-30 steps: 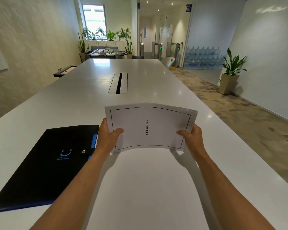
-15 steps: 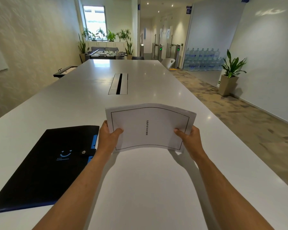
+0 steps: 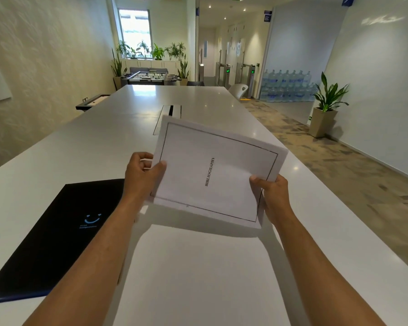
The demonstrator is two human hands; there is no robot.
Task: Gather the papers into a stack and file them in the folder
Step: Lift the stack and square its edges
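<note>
I hold a stack of white papers above the white table; its top sheet has a thin black border and the word BIBLIOGRAPHY. My left hand grips the stack's left edge, thumb on top. My right hand grips the lower right corner. The stack is tilted, with its left side raised and turned away from me. A closed black folder with a blue smile logo lies flat on the table to the left, partly hidden by my left forearm.
A cable slot runs along the table's middle behind the papers. To the right, the table's edge drops to a carpeted floor with a potted plant and stacked water bottles. A foosball table stands beyond the far end.
The stack has risen and turned clockwise, from lying level and wide to tilted with its left corner up. Both hands moved up with it.
</note>
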